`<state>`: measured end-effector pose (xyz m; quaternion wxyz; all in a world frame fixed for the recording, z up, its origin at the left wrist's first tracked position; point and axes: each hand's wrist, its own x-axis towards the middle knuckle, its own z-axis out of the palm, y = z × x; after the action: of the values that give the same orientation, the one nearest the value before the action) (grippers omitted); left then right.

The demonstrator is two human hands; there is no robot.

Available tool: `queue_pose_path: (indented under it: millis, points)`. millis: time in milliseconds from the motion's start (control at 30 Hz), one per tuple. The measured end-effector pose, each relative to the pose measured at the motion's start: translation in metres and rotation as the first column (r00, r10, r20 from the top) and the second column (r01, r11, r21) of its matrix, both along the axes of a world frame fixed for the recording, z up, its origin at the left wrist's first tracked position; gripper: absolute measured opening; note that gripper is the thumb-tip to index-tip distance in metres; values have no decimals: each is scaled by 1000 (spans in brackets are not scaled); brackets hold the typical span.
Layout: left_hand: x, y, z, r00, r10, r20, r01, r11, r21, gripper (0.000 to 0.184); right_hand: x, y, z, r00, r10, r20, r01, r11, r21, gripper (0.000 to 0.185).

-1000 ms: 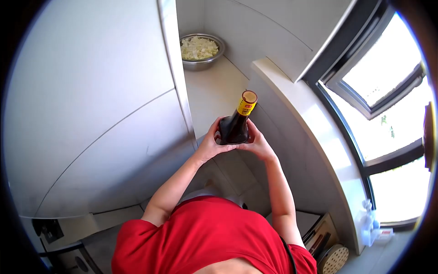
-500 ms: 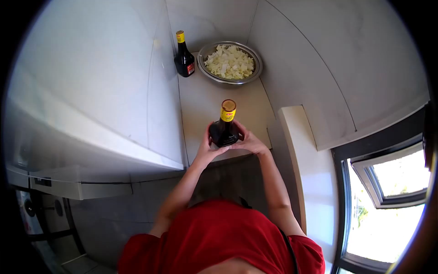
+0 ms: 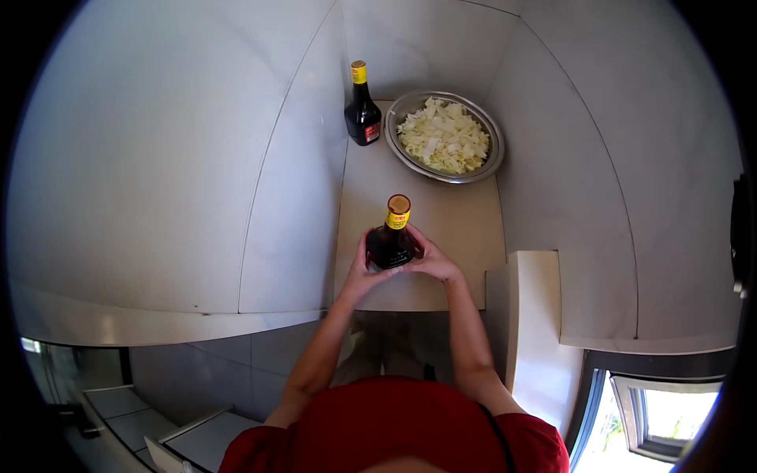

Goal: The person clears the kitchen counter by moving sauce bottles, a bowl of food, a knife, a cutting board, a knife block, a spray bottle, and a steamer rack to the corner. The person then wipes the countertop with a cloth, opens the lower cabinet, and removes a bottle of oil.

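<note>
A dark sauce bottle point(image 3: 391, 247) with a yellow neck band and a brownish cap top stands upright over the near part of the counter. My left hand point(image 3: 364, 268) wraps its left side, and my right hand point(image 3: 430, 256) grips its right side. Both thumbs meet low on the side facing me. Whether its base touches the counter cannot be made out. Farther back, against the left wall, is a second dark sauce bottle point(image 3: 363, 115) with a yellow neck and a red label. Beside it, a metal bowl point(image 3: 394, 150) holds chopped cabbage point(image 3: 443, 135).
A pale counter point(image 3: 461, 217) sits in a narrow nook between tiled walls. To the right of my forearm a pale ledge point(image 3: 535, 315) juts out, with a tilted-open window point(image 3: 670, 414) beyond it. My legs and the floor show below the counter's front edge.
The camera view has shifted, so the counter, bowl and rear bottle appear lower and farther right. Both hands keep their hold on the near bottle, which remains upright.
</note>
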<state>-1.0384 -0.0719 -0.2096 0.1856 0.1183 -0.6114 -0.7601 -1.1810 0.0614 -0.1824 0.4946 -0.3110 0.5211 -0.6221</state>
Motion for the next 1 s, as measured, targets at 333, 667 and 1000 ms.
queue_pose_path:
  millis: [333, 667, 1000]
  points:
    - [-11, -12, -4, 1000, 11, 12, -11, 1000, 10, 101, -11, -17, -6, 999, -6, -44, 7, 1000, 16, 103]
    - [-28, -30, -21, 995, 98, -5, -97, 994, 46, 102, -29, -49, -7, 995, -8, -95, 8, 1000, 0, 103]
    - [-47, -23, -8, 905, 316, 286, -426, 672, 606, 50, -9, -72, -42, 729, -293, -619, 485, 859, 164, 92]
